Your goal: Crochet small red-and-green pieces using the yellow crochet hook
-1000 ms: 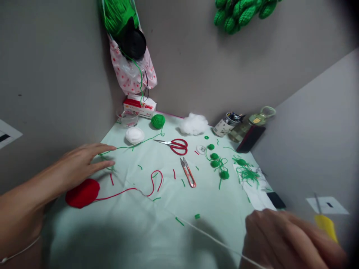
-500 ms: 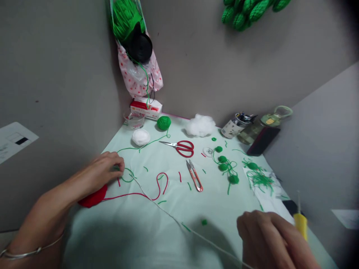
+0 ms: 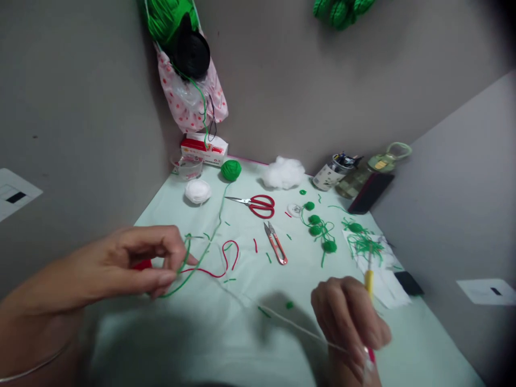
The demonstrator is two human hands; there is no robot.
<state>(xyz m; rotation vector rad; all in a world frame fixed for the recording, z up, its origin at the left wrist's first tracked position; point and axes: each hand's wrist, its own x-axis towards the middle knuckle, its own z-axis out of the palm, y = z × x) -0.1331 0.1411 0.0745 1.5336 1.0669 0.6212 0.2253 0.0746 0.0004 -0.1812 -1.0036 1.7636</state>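
My left hand (image 3: pixel 149 263) is closed in a pinch on green yarn (image 3: pixel 220 217), which loops from its fingertips and runs back to a green yarn ball (image 3: pixel 231 170). Behind those fingers a bit of red (image 3: pixel 142 264) shows, with red yarn (image 3: pixel 213 274) trailing from it. My right hand (image 3: pixel 349 317) is closed round a yellow-handled crochet hook (image 3: pixel 368 282) whose thin metal tip points up. Under its fingers hangs a small red and whitish piece (image 3: pixel 371 355), mostly hidden. White yarn (image 3: pixel 296 326) stretches from this hand across the table.
Red-handled scissors (image 3: pixel 262 206) and orange thread snips (image 3: pixel 276 244) lie mid-table. Behind them are a white yarn ball (image 3: pixel 197 191) and stuffing (image 3: pixel 283 173). Small green crocheted balls (image 3: pixel 315 230) lie to the right. A pen cup (image 3: pixel 331 174) and a bottle (image 3: pixel 357 180) stand near the wall.
My left hand has come up and nearer, lifting the green yarn off the table. My right hand has moved left with the crochet hook. The view has shifted slightly.
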